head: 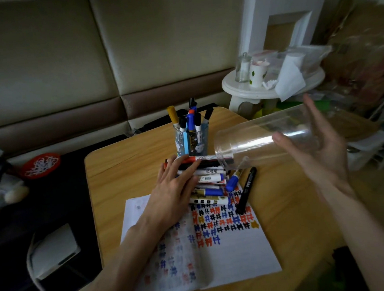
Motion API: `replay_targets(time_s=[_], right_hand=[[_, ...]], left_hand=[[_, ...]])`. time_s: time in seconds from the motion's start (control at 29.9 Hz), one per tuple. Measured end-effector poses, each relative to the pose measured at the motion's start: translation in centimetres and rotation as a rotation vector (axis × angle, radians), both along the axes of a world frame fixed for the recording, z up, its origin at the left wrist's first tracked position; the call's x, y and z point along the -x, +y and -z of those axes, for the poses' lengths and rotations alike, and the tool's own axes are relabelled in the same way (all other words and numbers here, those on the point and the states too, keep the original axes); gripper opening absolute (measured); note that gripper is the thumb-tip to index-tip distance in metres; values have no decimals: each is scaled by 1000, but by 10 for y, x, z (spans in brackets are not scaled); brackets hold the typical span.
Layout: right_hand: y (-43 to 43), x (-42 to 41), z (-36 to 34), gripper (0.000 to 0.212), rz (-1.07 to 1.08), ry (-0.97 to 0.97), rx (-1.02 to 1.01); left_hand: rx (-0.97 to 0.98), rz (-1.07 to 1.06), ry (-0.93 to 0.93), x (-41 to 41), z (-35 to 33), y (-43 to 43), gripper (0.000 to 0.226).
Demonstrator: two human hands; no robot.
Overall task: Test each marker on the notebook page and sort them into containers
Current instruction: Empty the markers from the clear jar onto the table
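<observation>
Notebook (pixel 227 255) lies open at bottom centre on the table (pixel 120 172), its page filled with red, blue, black and yellow test marks.

Markers (pixel 211 178): loose heap at frame centre, on the top edge of the page. One black marker (pixel 246 190) lies apart, just right of the heap. More stand upright in a blue pot (pixel 191 138) behind it.

Left hand (pixel 176 191): flat on the heap, fingers straight, pressing down and holding nothing.

Right hand (pixel 317 151): centre right, well apart from the left. It holds a clear cup (pixel 253 141) tipped on its side, thumb on the near wall and fingers behind. The mouth faces left and the rim sits at the heap's upper right end. Can't tell if it touches. Nothing visible inside the cup.

Handling, my read:
- Markers are light, stiff, smooth barrels. They will roll and slide over each other, so the flat palm is a sensible pin. Pick one at mid-barrel. For a capped one, take barrel and cap separately.
- Cup is thin, light plastic that likely flexes under a squeeze and slips. Best held around the wall near the base, as now.
- Sweeping a batch in should work if the rim stays low on the table. Otherwise strays roll toward the right edge.
</observation>
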State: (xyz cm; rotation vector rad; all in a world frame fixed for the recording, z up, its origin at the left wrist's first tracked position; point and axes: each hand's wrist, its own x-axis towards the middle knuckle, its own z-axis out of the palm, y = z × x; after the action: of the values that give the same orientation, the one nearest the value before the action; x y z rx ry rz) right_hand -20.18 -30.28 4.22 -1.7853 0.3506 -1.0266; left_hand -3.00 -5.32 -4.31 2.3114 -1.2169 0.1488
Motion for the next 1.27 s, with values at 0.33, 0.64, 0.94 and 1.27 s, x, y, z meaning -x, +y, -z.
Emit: replay_targets(time_s=[0.33,0.64,0.94,1.27], right_hand=[[-8,1,5,90,-36,-33,34],[-10,-7,4,91,-46,-54,197],[-10,0,-17,87,-14,-89,257],[-49,28,12,86,-149,84,-906]], left_hand=[[27,10,-3,-2,0,-4,53],[32,-19,8,6,-6,-11,53],[4,-43,-17,2,-3,-14,61],[14,-53,-15,1,-4,-13,60]])
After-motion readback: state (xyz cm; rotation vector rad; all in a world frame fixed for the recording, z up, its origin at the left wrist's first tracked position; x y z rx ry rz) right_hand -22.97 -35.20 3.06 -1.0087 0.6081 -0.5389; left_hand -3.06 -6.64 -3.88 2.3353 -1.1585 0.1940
